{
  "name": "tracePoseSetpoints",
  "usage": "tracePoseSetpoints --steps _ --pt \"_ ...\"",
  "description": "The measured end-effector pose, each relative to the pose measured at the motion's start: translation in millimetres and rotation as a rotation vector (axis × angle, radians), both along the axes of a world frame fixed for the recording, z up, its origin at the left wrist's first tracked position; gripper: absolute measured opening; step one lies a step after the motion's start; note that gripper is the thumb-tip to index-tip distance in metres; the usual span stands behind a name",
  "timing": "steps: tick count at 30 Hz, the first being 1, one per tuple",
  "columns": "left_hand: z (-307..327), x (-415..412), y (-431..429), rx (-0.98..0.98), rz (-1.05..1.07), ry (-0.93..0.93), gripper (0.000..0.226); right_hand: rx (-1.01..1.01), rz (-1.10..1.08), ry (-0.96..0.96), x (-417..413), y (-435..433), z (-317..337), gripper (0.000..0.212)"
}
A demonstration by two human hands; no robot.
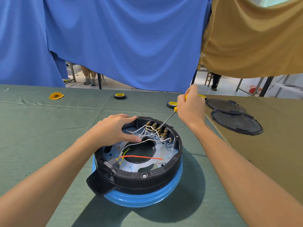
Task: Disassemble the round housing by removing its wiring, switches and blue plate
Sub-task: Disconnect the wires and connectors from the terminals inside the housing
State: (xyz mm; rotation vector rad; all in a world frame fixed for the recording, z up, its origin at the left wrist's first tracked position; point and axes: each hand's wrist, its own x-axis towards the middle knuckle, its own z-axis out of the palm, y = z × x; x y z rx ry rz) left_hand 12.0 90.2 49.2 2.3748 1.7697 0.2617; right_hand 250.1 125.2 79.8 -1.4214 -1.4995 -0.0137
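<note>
The round housing (147,176) lies upside down on the green cloth, a black ring over a blue base. Inside it lie the blue plate (165,153), white wires (147,131), a red wire (141,156) and a row of brass-tabbed switches (159,129) along the far wall. My left hand (113,128) rests on the far left rim, fingers straight over the edge and thumb inside. My right hand (190,107) grips a yellow-handled screwdriver (167,119), whose tip touches one of the switches.
Two black round covers (236,122) lie on the brown cloth at the right. Two tape rolls (120,96) (171,104) and a yellow scrap (56,96) sit further back on the table. Blue and tan curtains hang behind; people's legs show beneath them.
</note>
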Motion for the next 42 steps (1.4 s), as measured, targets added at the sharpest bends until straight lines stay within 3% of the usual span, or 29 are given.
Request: tracePoseSetpoints --steps 4,9,11,15,17,23,27,29,32,34,36,39,42 --pt "0 1 0 -0.002 0.004 0.003 0.117 -0.025 0.019 -0.028 -1 2 0 0.006" --pt "0 1 0 0.003 0.002 0.003 0.116 -0.311 -0.149 0.211 6 11 -8 0.013" --pt "-1 0 0 0.002 0.005 0.006 0.116 -0.226 -0.137 0.194 7 10 -12 0.007" --pt "-1 1 0 -0.003 0.008 0.016 0.115 0.152 0.160 -0.002 3 -2 -7 0.006" --pt "-1 1 0 -0.006 0.012 0.017 0.116 0.167 0.194 -0.021 2 -2 -3 0.007" --pt "-2 0 1 -0.001 0.010 0.020 0.117 -0.308 -0.153 0.182 6 12 -7 0.004" --pt "-2 0 2 -0.003 0.008 0.017 0.118 0.035 0.109 0.077 6 0 -8 0.005" --pt "-2 0 2 -0.003 0.010 0.012 0.118 0.082 0.176 0.040 7 0 -4 0.009" --pt "-2 1 2 -0.002 0.008 0.014 0.118 -0.144 0.031 0.114 7 9 -5 0.002" --pt "-2 1 2 0.001 0.011 0.013 0.117 -0.340 -0.108 0.230 6 15 -6 0.009" --pt "-2 1 1 0.001 0.014 0.007 0.116 -0.412 -0.197 0.262 4 16 -6 0.016" --pt "-1 1 0 -0.003 0.015 0.006 0.117 -0.348 -0.144 0.253 7 15 -8 0.006" --pt "-1 1 0 0.001 0.011 0.004 0.117 -0.117 0.114 0.246 13 8 -17 0.007"
